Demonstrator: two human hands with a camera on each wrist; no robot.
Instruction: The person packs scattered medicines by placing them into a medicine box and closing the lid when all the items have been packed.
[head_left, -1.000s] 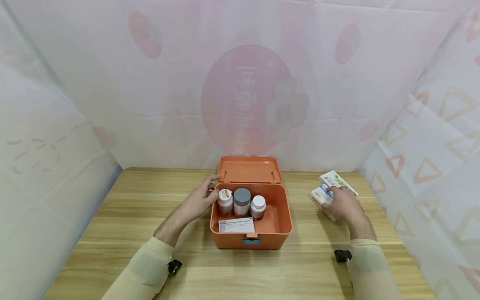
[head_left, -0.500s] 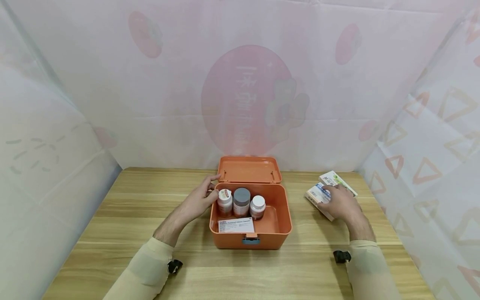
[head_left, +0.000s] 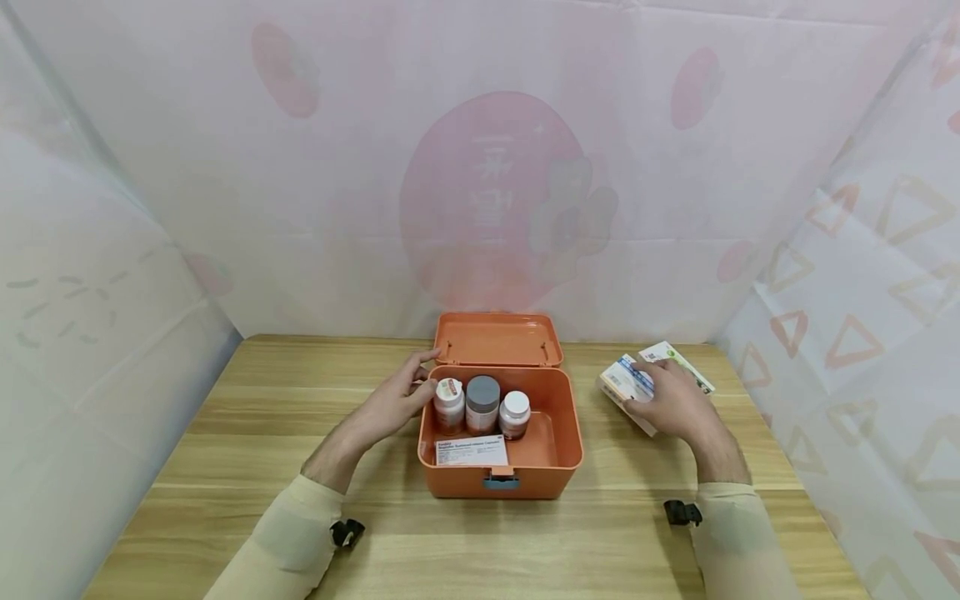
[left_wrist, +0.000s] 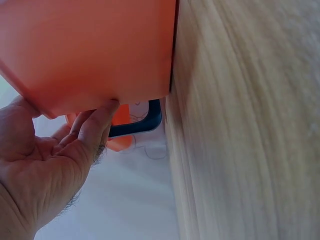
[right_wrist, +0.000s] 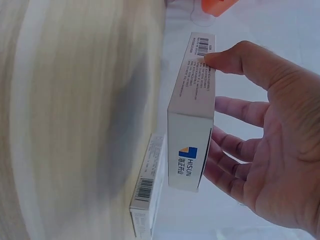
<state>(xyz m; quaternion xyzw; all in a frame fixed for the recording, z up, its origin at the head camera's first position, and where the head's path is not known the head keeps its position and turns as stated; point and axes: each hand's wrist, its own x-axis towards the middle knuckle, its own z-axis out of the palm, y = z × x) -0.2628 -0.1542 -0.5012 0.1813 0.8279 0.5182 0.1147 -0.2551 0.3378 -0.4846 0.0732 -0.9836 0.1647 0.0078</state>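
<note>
Left hand (head_left: 388, 407) grips the rear left corner of the orange storage box (head_left: 457, 482), thumb at the rim, fingers bent round the edge. Right hand (head_left: 681, 407) pinches a white HISUN carton (right_wrist: 192, 90), thumb on the barcode side, fingers opposite; carton is tilted, raised above the table, right of the box. Just behind that hand, a white-and-green carton (head_left: 664, 351) lies on the table, partly covered in head view.

Box is mid-table, lid (head_left: 498, 340) open at the rear, blue-grey latch (head_left: 501, 482) on the front, dark handle (left_wrist: 148, 122) showing near the left fingers. Inside, rear row left to right: white-capped bottle (head_left: 450, 412), grey-lidded bottle (head_left: 482, 417), smaller white-capped bottle (head_left: 515, 419). Flat white ibuprofen carton (head_left: 471, 452) in front of them; right part of floor bare.

Wood-grain table (head_left: 285, 417), pink printed backdrop (head_left: 337, 183) behind. Beige sleeves (head_left: 281, 537), black device (head_left: 347, 533) at each wrist.
</note>
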